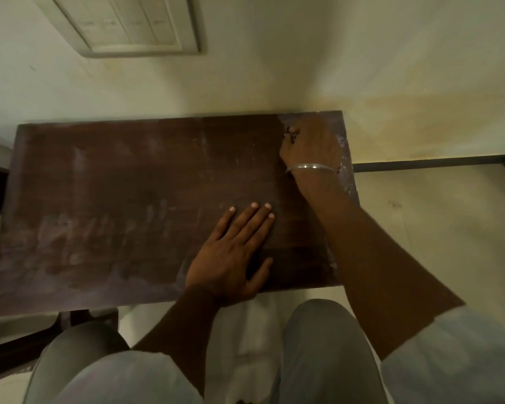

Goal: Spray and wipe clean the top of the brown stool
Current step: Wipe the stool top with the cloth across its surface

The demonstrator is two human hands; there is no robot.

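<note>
The brown stool's rectangular top (134,182) fills the middle of the view, with whitish dusty smears and finger marks across its left and near parts. My left hand (233,252) lies flat on the top near its front edge, palm down, fingers spread, holding nothing. My right hand (311,144), a metal bangle on its wrist, is pressed on the far right corner with its fingers curled shut. Only a dark scrap of what looks like a cloth (291,136) shows at the fingers; the rest is hidden under the hand. No spray bottle is in view.
A pale wall (274,68) rises right behind the stool, with a switch plate (129,21) at upper left. A dark low ledge (435,164) runs off to the right. My knees in grey trousers (324,345) are against the stool's front edge, over a light floor.
</note>
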